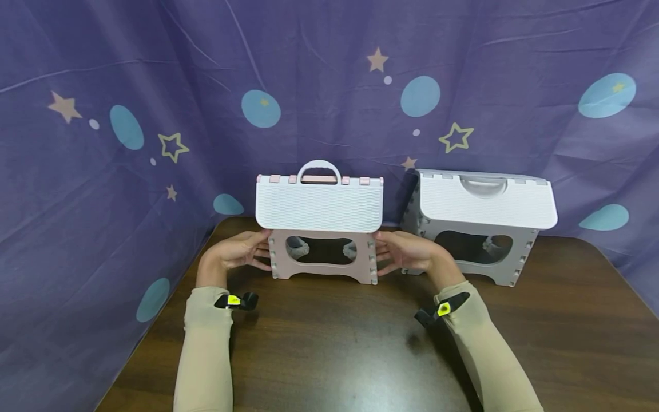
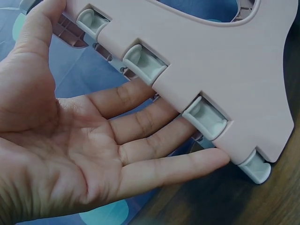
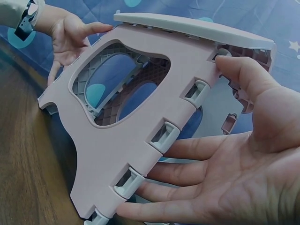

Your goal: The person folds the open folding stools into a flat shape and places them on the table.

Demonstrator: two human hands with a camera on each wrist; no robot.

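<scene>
A pink and white folding step stool (image 1: 319,206) stands unfolded on the table, its carrying handle (image 1: 338,171) raised at the far edge of the textured top. My left hand (image 1: 239,252) holds its left side. In the left wrist view the thumb lies by the upper corner, and the long fingers (image 2: 145,124) reach to the hinged edge, some tips hidden behind the pink panel (image 2: 225,61). At the opposite side, my right hand (image 1: 409,252) holds the stool with the thumb (image 3: 243,70) near the top hinge and the fingers along the hinged edge.
A second folding stool (image 1: 486,200), grey and white, stands unfolded to the right, close to my right hand. Behind both stools hangs a purple curtain (image 1: 334,46) with stars and blue ovals. The brown wooden table (image 1: 329,355) extends toward me, and its left edge runs beside my left forearm.
</scene>
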